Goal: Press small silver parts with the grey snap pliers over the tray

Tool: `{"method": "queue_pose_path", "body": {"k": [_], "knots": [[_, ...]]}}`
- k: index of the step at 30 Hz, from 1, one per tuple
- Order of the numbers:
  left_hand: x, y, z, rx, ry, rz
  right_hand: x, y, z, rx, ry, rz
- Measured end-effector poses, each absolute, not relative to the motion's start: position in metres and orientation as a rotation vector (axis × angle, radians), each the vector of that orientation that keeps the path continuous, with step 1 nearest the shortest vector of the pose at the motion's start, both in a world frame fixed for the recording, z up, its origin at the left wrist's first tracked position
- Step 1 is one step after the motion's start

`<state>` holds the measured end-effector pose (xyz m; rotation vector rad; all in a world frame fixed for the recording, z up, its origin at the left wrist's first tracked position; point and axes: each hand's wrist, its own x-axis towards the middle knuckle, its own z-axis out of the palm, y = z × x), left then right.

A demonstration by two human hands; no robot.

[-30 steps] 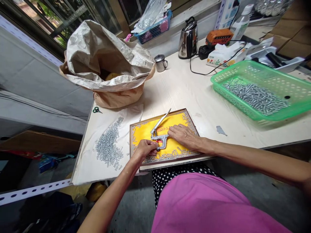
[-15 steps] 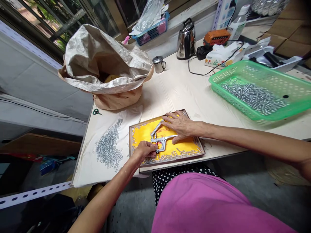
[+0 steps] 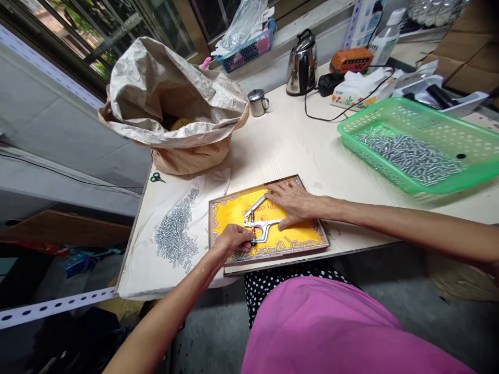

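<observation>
Atop a framed yellow tray [image 3: 273, 255] on the counter [image 3: 312, 150], the spread right hand [image 3: 292, 203] seems to steady it while left fingers [image 3: 241, 236] grip a metal hand press [image 3: 263, 224].

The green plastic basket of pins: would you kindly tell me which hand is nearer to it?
Right hand, on the yellow board, is nearer the green basket; left hand, on the metal press, is farther.

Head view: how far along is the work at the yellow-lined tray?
Seemingly done: silver metal pins lying in the green plastic basket. In hand: the left hand grips silver metal pliers on the yellow-lined tray, the right hand beside them. Seemingly left: the pile of similar pins on the white cloth.
</observation>
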<state>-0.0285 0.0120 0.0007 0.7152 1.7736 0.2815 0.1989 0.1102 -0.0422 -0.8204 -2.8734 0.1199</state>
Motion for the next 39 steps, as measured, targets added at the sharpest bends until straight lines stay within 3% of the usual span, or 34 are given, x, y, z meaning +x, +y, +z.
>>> {"method": "queue_pose_path", "body": {"k": [15, 21, 25, 39], "knots": [[-0.025, 0.007, 0.003, 0.749, 1.794, 0.27, 0.2, 0.105, -0.034, -0.813, -2.911, 0.179], [-0.014, 0.005, 0.012, 1.801, 2.044, 0.228, 0.197, 0.092, -0.03, -0.811, -2.874, 0.231], [0.007, 0.021, 0.007, 2.288, 1.761, 0.177, 0.191, 0.083, -0.024, -0.801, -2.774, 0.175], [0.008, 0.036, -0.009, 2.244, 1.853, 0.061, 0.185, 0.09, -0.038, -0.78, -2.921, 0.074]]}}
